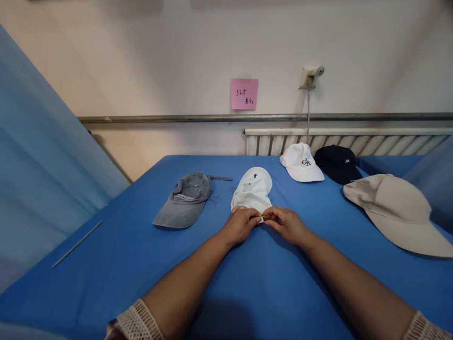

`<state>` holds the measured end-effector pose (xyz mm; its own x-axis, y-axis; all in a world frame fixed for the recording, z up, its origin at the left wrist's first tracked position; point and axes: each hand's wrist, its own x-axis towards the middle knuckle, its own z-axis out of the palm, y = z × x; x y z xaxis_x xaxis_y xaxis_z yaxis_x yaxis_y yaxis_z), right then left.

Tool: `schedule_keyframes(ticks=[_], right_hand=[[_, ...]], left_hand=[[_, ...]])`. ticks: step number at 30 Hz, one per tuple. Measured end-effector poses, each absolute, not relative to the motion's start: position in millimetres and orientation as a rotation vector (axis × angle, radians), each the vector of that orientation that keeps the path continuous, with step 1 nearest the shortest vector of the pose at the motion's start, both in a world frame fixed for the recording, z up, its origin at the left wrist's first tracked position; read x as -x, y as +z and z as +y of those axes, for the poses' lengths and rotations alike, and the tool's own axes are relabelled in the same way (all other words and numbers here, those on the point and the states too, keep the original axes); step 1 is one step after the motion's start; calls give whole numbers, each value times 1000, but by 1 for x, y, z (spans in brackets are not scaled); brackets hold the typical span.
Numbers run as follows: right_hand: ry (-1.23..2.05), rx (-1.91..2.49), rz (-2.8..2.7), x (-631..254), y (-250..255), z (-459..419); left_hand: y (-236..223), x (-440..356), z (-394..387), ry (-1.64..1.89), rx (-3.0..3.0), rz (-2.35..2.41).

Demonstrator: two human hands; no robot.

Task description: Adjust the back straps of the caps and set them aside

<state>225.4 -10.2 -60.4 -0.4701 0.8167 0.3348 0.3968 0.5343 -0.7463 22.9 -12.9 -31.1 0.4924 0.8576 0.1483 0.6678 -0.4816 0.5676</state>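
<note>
A white baseball cap [252,189] with a small dark emblem lies at the middle of the blue-covered table, its brim pointing away from me. My left hand [241,224] pinches the strap at the cap's near edge. From the other side, the fingers of my right hand [285,223] are closed on a small brass-coloured buckle [265,217] at that strap. Both hands nearly meet there, and the fingertips partly hide the strap. To the left rests a grey baseball cap [187,198], its loose strap stretched out to the right.
At the back right sit a white cap with dark letters [302,163] and a black cap [338,163]. A large beige cap [399,208] lies on the right. A thin stick [77,243] is at the left. Behind stand a radiator [339,141] and a metal rail [198,119].
</note>
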Motion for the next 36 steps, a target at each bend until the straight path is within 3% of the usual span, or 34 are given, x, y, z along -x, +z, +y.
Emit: schedule_keyframes(ticks=[36], right_hand=[[721,1068,-2076,-225,-61,-7]], left_hand=[[-18,-23,-25,707,-2279,1397]])
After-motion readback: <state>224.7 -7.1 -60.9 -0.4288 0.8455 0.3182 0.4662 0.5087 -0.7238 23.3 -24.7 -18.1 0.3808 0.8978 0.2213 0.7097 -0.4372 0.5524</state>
